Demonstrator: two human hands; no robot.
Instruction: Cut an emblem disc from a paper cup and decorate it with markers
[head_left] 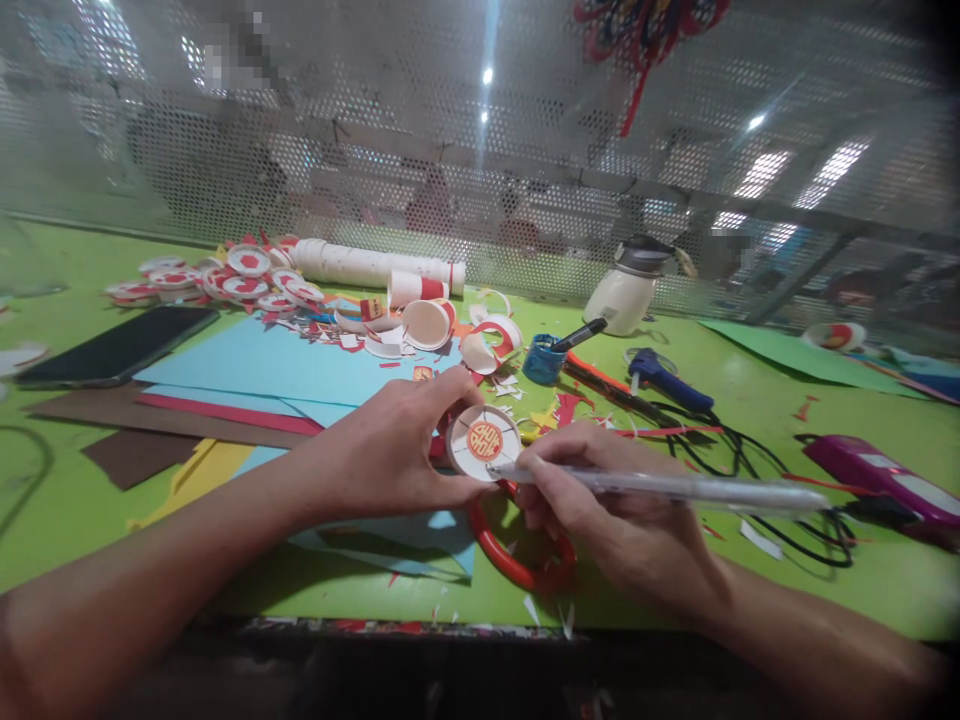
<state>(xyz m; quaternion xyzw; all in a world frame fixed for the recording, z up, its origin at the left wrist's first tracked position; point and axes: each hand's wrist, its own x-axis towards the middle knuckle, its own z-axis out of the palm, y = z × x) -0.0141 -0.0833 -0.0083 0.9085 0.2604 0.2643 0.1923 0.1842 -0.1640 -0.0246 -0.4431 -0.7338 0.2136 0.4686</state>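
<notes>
My left hand (405,440) grips a paper cup (466,462) by its side, thumb below and fingers above. The cup's round white base faces me, with an orange-red emblem at its middle and short dark lines near the rim. A slim pale pen (675,487) is pinched in my right hand (615,510), its tip at the lower edge of the emblem. Under both hands, the red-orange handle loops of scissors (525,560) lie on the green table (300,600); the blades are hidden.
Blue paper sheets (247,365) and a dark phone (120,345) lie left. Behind are a pile of cut cup bases (244,285), stacked cups (375,265) and a cut cup (427,325). A blue jar (544,360), white flask (626,290), glue gun (671,380) and purple device (877,480) stand or lie right.
</notes>
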